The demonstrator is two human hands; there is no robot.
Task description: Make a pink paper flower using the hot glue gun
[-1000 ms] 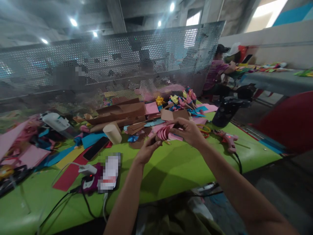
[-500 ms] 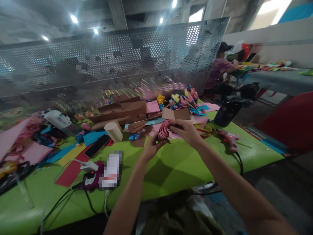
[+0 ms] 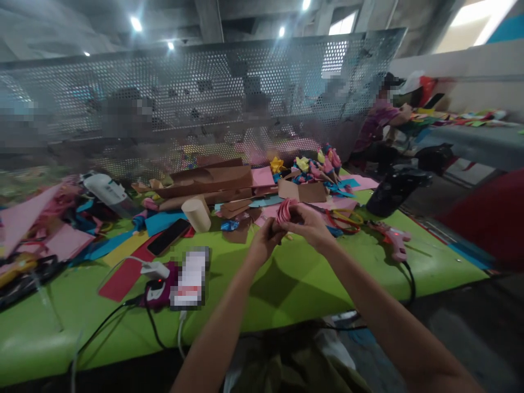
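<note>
A pink paper flower point(image 3: 285, 210) with curved, layered folds is held up above the green table, between both my hands. My left hand point(image 3: 264, 238) grips it from below on the left, its fingers closed around the base. On the other side my right hand point(image 3: 310, 224) is closed on the flower, with the thumb along its lower front and the fingers partly hidden behind it. Just beyond the hands lie pink paper sheets and a pair of scissors with yellow and red handles point(image 3: 346, 221). A pink glue gun point(image 3: 395, 240) rests to the right of my right hand.
On the green table point(image 3: 229, 305) are a cream roll point(image 3: 196, 214), a dark phone point(image 3: 167, 237), a phone on a cable point(image 3: 190, 278) and a purple power strip point(image 3: 161, 292). A black cup point(image 3: 391, 194) stands right. Behind are brown paper point(image 3: 213, 180), finished flowers point(image 3: 323, 164) and a perforated screen point(image 3: 184, 103).
My right hand has shifted from pinching the flower's upper edge to wrapping its right side, thumb now lower. The left fingers sit closer under the base. The view has swung slightly left.
</note>
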